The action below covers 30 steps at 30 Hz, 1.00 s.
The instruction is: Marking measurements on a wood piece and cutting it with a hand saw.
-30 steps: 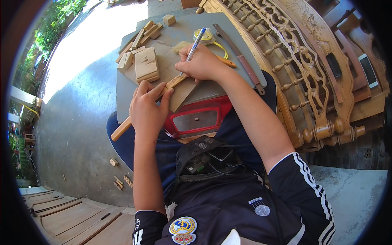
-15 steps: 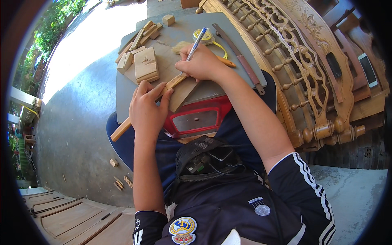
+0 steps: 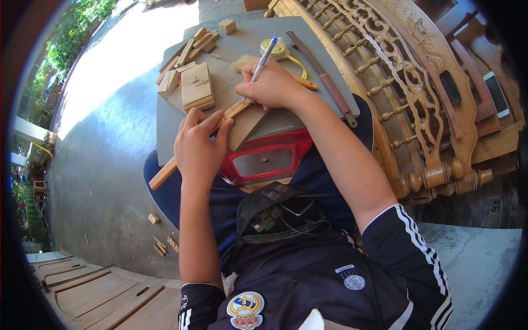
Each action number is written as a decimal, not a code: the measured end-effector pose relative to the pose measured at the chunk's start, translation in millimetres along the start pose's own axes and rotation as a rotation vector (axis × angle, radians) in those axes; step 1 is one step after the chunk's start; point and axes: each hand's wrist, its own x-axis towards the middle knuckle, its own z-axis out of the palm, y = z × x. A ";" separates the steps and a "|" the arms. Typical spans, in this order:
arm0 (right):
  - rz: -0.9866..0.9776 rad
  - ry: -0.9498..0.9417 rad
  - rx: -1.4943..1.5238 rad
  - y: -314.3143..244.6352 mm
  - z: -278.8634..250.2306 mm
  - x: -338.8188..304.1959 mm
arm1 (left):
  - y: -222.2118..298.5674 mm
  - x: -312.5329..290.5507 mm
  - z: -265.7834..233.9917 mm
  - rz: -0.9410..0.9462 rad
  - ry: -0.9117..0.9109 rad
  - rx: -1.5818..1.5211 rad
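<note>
My left hand is closed around a narrow wooden strip, which slants from lower left up toward my right hand. Between the fingers of my right hand is a ballpoint pen with a blue end, its tip touching the strip's upper end. A flat board lies under the strip at the tabletop's near side. Just beyond my left hand sits a thick wooden block. A brush with pale bristles is partly hidden behind my right hand, its orange handle showing on the other side.
A yellow tape measure and a long saw-like tool lie on the grey tabletop. Several wood offcuts are piled at its far left. Carved wooden furniture stands close on the right, with a phone on it.
</note>
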 end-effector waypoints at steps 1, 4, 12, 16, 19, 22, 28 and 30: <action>0.000 0.000 0.007 0.4 -0.1 -0.1 | -0.4 0.0 0.3 0.012 0.009 0.000; -0.010 0.024 0.045 5.9 2.8 1.8 | -0.3 0.3 0.8 0.010 0.009 -0.001; -0.019 -0.006 0.004 3.1 4.1 -0.5 | -1.4 -2.2 -1.9 0.011 0.003 0.005; -0.001 -0.007 0.021 0.9 2.4 -3.9 | -0.5 -2.4 -1.1 0.020 0.006 0.003; 0.027 0.026 0.051 3.0 -3.3 -5.5 | 5.2 1.0 3.4 0.022 0.001 -0.010; 0.037 0.040 0.017 3.6 -8.1 -1.1 | 7.2 5.2 7.7 -0.008 -0.012 -0.008; -0.081 -0.007 0.000 2.8 19.5 16.7 | -22.6 -0.2 -7.4 -0.020 0.021 -0.080; 0.001 0.050 0.001 14.7 10.4 15.6 | -20.7 1.9 4.4 0.042 0.071 -0.084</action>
